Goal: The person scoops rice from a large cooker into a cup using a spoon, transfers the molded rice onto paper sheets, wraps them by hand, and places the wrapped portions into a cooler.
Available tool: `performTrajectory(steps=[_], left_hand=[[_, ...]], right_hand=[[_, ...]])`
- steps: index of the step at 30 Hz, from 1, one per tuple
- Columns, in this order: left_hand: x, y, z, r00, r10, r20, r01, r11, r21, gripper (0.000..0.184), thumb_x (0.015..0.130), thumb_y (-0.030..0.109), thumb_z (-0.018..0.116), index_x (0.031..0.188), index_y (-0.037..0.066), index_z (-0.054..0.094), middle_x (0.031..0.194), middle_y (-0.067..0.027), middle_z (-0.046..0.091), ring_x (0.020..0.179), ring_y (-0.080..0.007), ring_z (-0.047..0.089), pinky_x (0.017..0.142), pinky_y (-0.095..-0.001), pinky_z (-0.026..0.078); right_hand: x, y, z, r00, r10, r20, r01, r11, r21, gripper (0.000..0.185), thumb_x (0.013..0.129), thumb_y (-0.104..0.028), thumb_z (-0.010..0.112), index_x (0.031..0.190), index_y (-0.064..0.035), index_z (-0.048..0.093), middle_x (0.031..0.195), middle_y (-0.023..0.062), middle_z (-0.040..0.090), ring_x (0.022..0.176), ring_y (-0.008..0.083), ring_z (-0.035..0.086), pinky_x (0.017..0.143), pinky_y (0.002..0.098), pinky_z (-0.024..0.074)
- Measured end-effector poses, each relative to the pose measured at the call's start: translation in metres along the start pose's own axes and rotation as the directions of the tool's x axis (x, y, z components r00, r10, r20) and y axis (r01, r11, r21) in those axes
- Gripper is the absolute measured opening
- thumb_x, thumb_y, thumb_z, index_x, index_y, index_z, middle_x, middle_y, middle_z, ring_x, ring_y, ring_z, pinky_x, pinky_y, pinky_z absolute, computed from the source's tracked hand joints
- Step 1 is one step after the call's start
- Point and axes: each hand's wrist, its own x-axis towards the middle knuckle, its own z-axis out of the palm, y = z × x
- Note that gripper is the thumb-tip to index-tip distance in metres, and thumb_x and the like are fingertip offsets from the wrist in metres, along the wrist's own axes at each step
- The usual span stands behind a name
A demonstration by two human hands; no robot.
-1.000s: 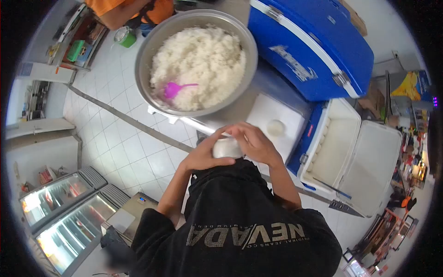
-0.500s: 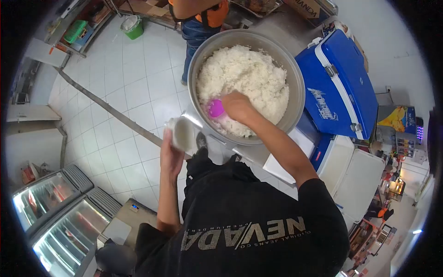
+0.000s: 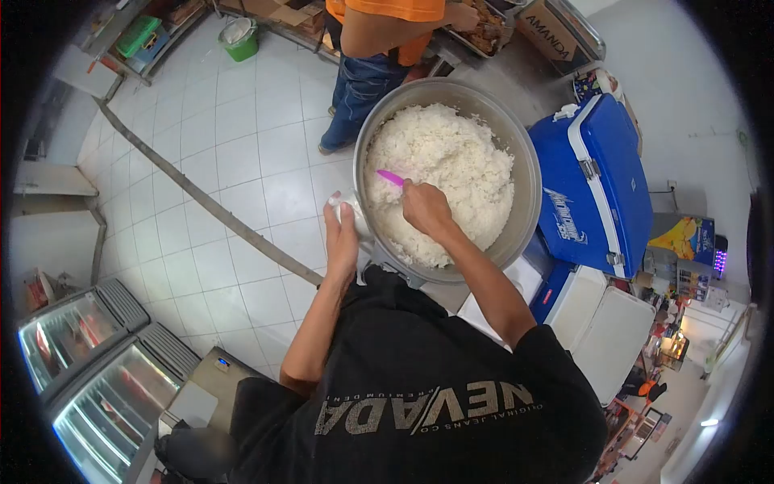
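Note:
A large metal pot (image 3: 530, 189) full of cooked white rice (image 3: 459, 161) stands in front of me. My right hand (image 3: 427, 208) is over the left part of the rice, closed round the handle of a pink scoop (image 3: 390, 177). The scoop shows nearly edge-on, close to the rice. Just outside the pot's left rim, my left hand (image 3: 342, 242) is closed on a whitish cup-like container (image 3: 356, 213). Its opening is turned from view, so what is inside cannot be seen.
Blue cooler boxes (image 3: 613, 185) stand right of the pot. Beyond it, another person in an orange shirt (image 3: 395, 10) reaches to a tray (image 3: 484, 28). A green bucket (image 3: 239, 44) sits on the tiled floor (image 3: 242, 161). Glass-topped freezers (image 3: 121, 403) line the lower left.
My left hand has brought the container right, against the pot's side. The scoop has turned from showing its round bowl to nearly edge-on. The other person shows more fully, and the view has shifted.

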Motion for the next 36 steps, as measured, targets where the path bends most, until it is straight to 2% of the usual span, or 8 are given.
performTrajectory(steps=[9, 15, 18, 21, 22, 29, 33, 36], left_hand=[[0.011, 0.007, 0.001, 0.998, -0.055, 0.020, 0.056, 0.998, -0.007, 0.055, 0.109, 0.040, 0.040, 0.149, 0.004, 0.032, 0.140, -0.0201, 0.047, 0.129, -0.0275, 0.047, 0.109, -0.0374, 0.037], [0.016, 0.005, -0.016, 0.993, -0.064, 0.095, 0.072, 0.995, -0.074, 0.058, 0.107, 0.043, 0.041, 0.151, 0.006, 0.028, 0.140, -0.0182, 0.045, 0.128, -0.0286, 0.049, 0.105, -0.0417, 0.043], [0.006, 0.032, -0.014, 1.000, -0.028, 0.001, 0.028, 0.996, -0.085, 0.059, 0.107, 0.045, 0.042, 0.150, 0.007, 0.029, 0.137, -0.0155, 0.047, 0.124, -0.0277, 0.051, 0.100, -0.0433, 0.047], [-0.003, 0.045, -0.013, 0.997, -0.061, -0.050, 0.057, 0.995, -0.081, 0.058, 0.107, 0.045, 0.041, 0.150, 0.007, 0.030, 0.137, -0.0143, 0.047, 0.124, -0.0273, 0.051, 0.100, -0.0448, 0.047], [-0.002, 0.043, -0.013, 0.996, -0.079, -0.046, 0.075, 0.993, -0.087, 0.058, 0.107, 0.044, 0.041, 0.150, 0.008, 0.030, 0.137, -0.0141, 0.047, 0.125, -0.0272, 0.050, 0.100, -0.0451, 0.047], [-0.018, 0.032, -0.026, 0.988, -0.153, -0.028, 0.148, 0.979, -0.138, 0.056, 0.107, 0.044, 0.041, 0.150, 0.008, 0.032, 0.138, -0.0127, 0.046, 0.125, -0.0260, 0.049, 0.100, -0.0454, 0.046], [-0.030, 0.035, -0.031, 0.992, -0.123, -0.007, 0.119, 0.974, -0.192, 0.056, 0.107, 0.042, 0.041, 0.150, 0.008, 0.031, 0.139, -0.0129, 0.045, 0.127, -0.0269, 0.048, 0.103, -0.0464, 0.044], [-0.034, 0.038, -0.041, 0.995, -0.090, -0.029, 0.079, 0.961, -0.266, 0.056, 0.108, 0.039, 0.039, 0.152, 0.007, 0.027, 0.143, -0.0163, 0.044, 0.131, -0.0312, 0.047, 0.105, -0.0490, 0.044]], right_hand=[[0.049, 0.073, 0.013, 0.814, -0.369, 0.449, 0.168, 0.889, 0.426, 0.014, 0.078, -0.008, 0.059, 0.071, 0.0029, 0.065, 0.058, 0.0152, 0.057, 0.048, 0.0239, 0.054, 0.050, 0.0409, 0.0430], [0.034, 0.084, -0.020, 0.597, -0.102, 0.796, -0.419, 0.806, 0.418, 0.020, 0.085, -0.007, 0.056, 0.079, 0.0012, 0.073, 0.056, 0.0058, 0.054, 0.052, 0.0139, 0.048, 0.050, 0.0331, 0.0409], [0.005, 0.088, -0.032, 0.907, -0.178, 0.383, -0.022, 0.886, 0.463, 0.027, 0.086, -0.004, 0.054, 0.103, -0.0002, 0.075, 0.058, 0.0099, 0.058, 0.051, 0.0214, 0.057, 0.048, 0.0365, 0.0444], [-0.043, 0.030, -0.004, 0.997, 0.037, -0.069, -0.039, 0.999, -0.029, 0.044, 0.088, -0.002, 0.051, 0.130, 0.0031, 0.061, 0.064, 0.0161, 0.065, 0.059, 0.0317, 0.066, 0.053, 0.0425, 0.0503], [-0.049, 0.035, 0.017, 0.999, -0.035, 0.037, 0.038, 0.994, -0.104, 0.051, 0.089, -0.001, 0.048, 0.140, 0.0033, 0.050, 0.069, 0.0193, 0.067, 0.066, 0.0365, 0.068, 0.057, 0.0465, 0.0526], [-0.006, 0.040, -0.043, 0.852, -0.419, 0.314, 0.486, 0.855, -0.179, 0.031, 0.089, -0.005, 0.052, 0.115, -0.0069, 0.068, 0.075, 0.0172, 0.068, 0.076, 0.0382, 0.069, 0.065, 0.0464, 0.0533], [0.012, 0.046, -0.041, 0.692, -0.362, 0.625, 0.479, 0.877, -0.023, 0.020, 0.083, -0.009, 0.058, 0.093, -0.0063, 0.075, 0.078, 0.0201, 0.069, 0.073, 0.0348, 0.068, 0.066, 0.0458, 0.0521], [0.039, 0.076, -0.012, 0.431, -0.572, 0.697, 0.507, 0.793, 0.338, 0.018, 0.081, -0.010, 0.059, 0.085, -0.0073, 0.076, 0.070, 0.0147, 0.067, 0.062, 0.0254, 0.063, 0.058, 0.0394, 0.0500]])
